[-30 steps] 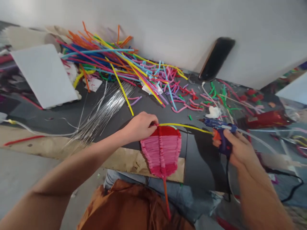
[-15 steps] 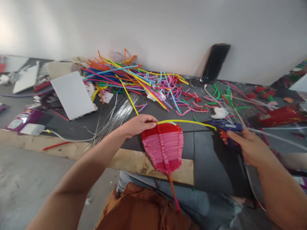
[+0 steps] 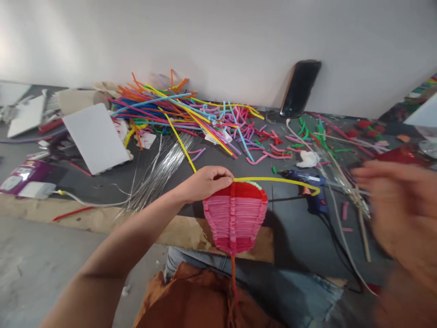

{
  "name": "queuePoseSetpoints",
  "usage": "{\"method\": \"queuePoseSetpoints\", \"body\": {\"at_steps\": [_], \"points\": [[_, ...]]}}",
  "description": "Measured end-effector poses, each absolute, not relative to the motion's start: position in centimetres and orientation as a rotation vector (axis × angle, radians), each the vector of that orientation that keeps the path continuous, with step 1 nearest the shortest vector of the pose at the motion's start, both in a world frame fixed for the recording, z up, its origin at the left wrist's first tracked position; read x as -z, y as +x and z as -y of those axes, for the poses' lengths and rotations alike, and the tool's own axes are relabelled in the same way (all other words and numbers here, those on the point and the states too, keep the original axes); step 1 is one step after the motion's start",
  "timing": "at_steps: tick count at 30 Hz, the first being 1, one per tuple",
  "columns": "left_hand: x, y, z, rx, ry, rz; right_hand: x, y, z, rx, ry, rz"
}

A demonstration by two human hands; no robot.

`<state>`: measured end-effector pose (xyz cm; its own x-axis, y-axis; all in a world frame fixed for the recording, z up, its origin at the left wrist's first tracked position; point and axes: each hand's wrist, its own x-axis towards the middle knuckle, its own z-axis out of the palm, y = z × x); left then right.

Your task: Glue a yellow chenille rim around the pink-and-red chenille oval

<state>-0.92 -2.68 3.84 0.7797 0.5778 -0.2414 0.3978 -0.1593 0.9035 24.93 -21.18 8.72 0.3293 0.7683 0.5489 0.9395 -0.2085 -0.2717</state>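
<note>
My left hand (image 3: pixel 210 183) has finger and thumb pinched together on the left end of the yellow pipe cleaner (image 3: pixel 273 179), at the top edge of the pink-and-red piece (image 3: pixel 247 216); its long axis runs off rightward, hooked tip over the glue gun (image 3: pixel 300 175), so that tip's nearer my right hand (image 3: pixel 399 200) (blurred, can't tell how open). Versus half a second ago, the right hand's off the gun, which now lies on the table (image 3: pixel 283 214)
</note>
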Motion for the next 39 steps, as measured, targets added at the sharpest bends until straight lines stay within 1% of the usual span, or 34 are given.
{"method": "queuePoseSetpoints", "body": {"at_steps": [2, 5, 10, 20, 27, 34, 39], "points": [[-4.3, -0.2, 3.1, -0.189, 1.822, -0.707, -8.2, 21.8, 18.9, 0.275, -1.758, 1.838], [-4.7, 0.4, 3.6, -0.216, 1.883, -0.643, -6.3, 19.1, 15.8, 0.148, -1.546, 2.032], [-4.4, 0.6, 4.2, -0.274, 1.938, -0.660, -4.3, 18.2, 14.4, 0.044, -1.554, 1.958], [-4.7, 0.2, 4.4, -0.259, 1.864, -0.671, -4.3, 17.6, 14.4, -0.059, -1.571, 1.879], [-4.7, 0.0, 4.4, -0.262, 1.812, -0.620, -5.3, 17.7, 14.5, -0.053, -1.577, 1.966], [-4.6, -0.2, 4.5, -0.252, 1.767, -0.646, -6.9, 17.6, 14.3, 0.181, -1.591, 2.192], [-4.4, -0.2, 4.7, -0.276, 1.784, -0.645, -7.9, 17.4, 14.2, 0.277, -1.576, 2.292]]}}
